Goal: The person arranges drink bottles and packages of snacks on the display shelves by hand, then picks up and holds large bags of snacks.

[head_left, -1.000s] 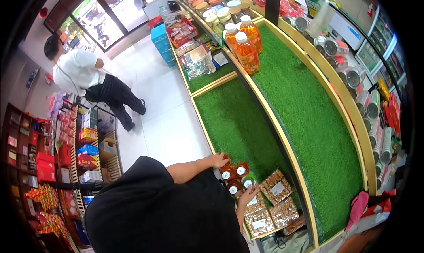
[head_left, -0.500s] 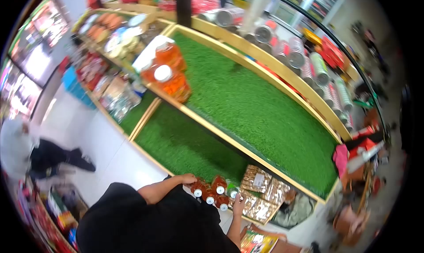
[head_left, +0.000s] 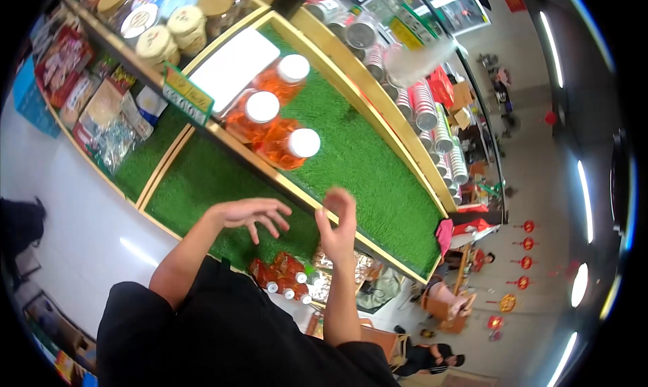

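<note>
In the head view, the left hand and right hand have risen from the small amber bottles below. The step seems a reach toward 3 large orange bottles on the upper turf; gripping would call for opposed palms. Both are empty: left fingers spread sideways, right thumb and fingers parted, upright.

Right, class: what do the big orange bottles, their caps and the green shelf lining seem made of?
The big orange bottles: probably glossy, see-through plastic, judging by bright highlights; glass can't be ruled out. Their caps: likely plastic, opaque, smooth and evenly white. The green shelf lining: apparently synthetic turf, matt, with a fine grassy texture.
</note>
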Available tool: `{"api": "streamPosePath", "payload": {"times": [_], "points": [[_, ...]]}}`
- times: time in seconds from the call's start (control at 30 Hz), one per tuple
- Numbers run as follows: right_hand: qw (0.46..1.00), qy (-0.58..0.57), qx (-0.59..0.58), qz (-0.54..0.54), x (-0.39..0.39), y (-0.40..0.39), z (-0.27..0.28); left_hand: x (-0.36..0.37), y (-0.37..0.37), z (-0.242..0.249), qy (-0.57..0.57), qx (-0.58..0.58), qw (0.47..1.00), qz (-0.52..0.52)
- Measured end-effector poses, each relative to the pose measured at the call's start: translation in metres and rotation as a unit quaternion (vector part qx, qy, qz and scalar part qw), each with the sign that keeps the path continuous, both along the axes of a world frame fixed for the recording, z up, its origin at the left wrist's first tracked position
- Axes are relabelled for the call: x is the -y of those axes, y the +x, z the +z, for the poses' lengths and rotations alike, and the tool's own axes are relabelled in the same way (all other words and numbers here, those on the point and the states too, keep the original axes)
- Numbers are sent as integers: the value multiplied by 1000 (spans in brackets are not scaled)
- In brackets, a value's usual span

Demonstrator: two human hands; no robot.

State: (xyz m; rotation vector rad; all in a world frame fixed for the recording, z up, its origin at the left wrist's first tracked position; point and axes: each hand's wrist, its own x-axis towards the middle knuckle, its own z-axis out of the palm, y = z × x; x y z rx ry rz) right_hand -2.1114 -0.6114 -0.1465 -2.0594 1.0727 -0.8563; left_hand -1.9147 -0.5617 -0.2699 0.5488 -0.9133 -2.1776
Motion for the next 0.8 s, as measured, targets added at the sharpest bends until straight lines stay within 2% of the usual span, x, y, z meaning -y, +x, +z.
{"api": "streamPosePath", "payload": {"times": [0.03,0.13,0.2,0.33,0.4,0.5,0.53,0.6,0.7,0.77,0.8], "points": [[999,-46,-8,22,4,27,18,-1,5,4,-19,-68,997,24],[996,-60,-50,47,16,81,48,2,7,10,-28,-265,964,23],[995,13,-91,23,17,102,54,8,2,12,-28,-328,944,3],[994,-43,-103,3,7,86,54,16,-3,25,-36,-354,934,7],[991,-121,-62,8,-9,69,40,14,-2,21,-47,-350,935,13],[972,-221,-75,39,-34,27,-1,-3,-9,19,39,-404,912,54],[952,-289,-68,73,-40,16,-13,-7,-17,14,61,-391,916,64],[941,-320,-58,92,-61,-5,-38,-20,-34,12,138,-362,915,112],[949,-304,-3,85,-101,-40,-70,-46,-55,-13,126,-297,940,107],[954,-284,-3,99,-130,-52,-70,-71,-70,-31,129,-270,949,102],[974,-213,-4,76,-151,-58,-73,-85,-76,-38,149,-252,951,102]]}}
